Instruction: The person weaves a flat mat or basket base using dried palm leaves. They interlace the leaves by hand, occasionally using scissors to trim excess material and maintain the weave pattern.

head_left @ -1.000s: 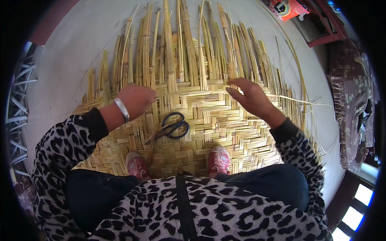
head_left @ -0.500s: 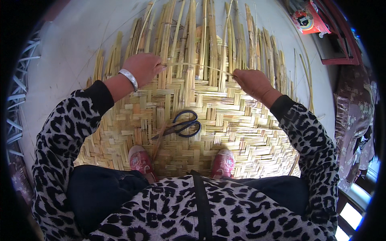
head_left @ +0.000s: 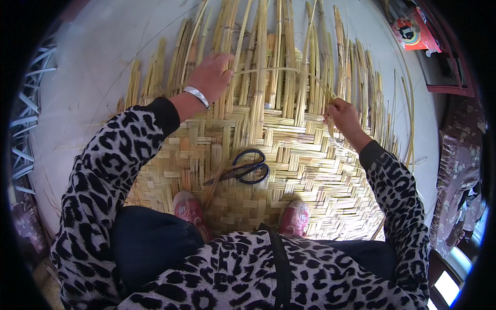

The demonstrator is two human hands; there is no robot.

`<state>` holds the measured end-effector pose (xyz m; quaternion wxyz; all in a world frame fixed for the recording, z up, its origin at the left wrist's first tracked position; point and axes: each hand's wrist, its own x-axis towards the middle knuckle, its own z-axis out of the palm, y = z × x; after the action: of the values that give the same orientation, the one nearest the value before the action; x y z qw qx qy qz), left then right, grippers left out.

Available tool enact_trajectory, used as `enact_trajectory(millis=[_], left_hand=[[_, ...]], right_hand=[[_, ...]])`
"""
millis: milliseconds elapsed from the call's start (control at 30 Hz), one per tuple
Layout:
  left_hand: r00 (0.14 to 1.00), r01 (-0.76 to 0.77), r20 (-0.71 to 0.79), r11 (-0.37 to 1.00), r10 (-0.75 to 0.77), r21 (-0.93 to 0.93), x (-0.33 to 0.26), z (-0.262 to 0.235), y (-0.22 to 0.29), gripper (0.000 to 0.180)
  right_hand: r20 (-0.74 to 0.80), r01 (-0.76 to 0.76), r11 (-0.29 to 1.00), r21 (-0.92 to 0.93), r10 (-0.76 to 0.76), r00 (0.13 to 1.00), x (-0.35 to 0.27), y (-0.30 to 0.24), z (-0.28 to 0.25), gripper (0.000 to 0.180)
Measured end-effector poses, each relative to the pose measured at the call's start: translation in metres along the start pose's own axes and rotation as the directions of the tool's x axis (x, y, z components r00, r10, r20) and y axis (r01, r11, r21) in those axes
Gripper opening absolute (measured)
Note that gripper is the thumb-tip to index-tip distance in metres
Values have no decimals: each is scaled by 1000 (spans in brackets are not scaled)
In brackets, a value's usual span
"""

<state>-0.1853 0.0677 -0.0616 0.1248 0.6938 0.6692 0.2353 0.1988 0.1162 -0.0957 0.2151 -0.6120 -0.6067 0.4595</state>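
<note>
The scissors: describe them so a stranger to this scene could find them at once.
Start from the big woven bamboo mat on the floor, where the person crouches. Between the two pink shoes and the hands, near the mat's middle, lie the scissors. They are the only dark metal thing there, with black loop handles, against pale yellow strips.

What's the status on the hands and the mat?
Left hand pressed on upright strips. Right hand pinching a thin strip laid across them. Woven mat partly done. Scissors lying on mat, clear of hands.
</note>
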Motion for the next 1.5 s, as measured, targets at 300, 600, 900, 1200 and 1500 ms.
enact_trajectory(millis=[300,600,900,1200,1500], left_hand=[[973,211,75,973,-218,93,50,37,-5,48],[815,518,440,816,-378,-258,78,37,-31,32],[662,623,739,638,-123,-452,42,11,-37,27],[736,385,663,891,-138,-241,24,16,-35,24],[954,7,297,991,33,-135,1,30,-7,41]], right_hand=[[35,-297,910,290,300,953,16,17,-33,16],[-151,-255,881,398,337,929,30,68,-104,15],[-302,-133,791,597,376,876,40,125,-188,13],[-201,-258,900,351,342,918,11,100,-144,16],[-106,-245,924,292,286,952,7,93,-121,18]])
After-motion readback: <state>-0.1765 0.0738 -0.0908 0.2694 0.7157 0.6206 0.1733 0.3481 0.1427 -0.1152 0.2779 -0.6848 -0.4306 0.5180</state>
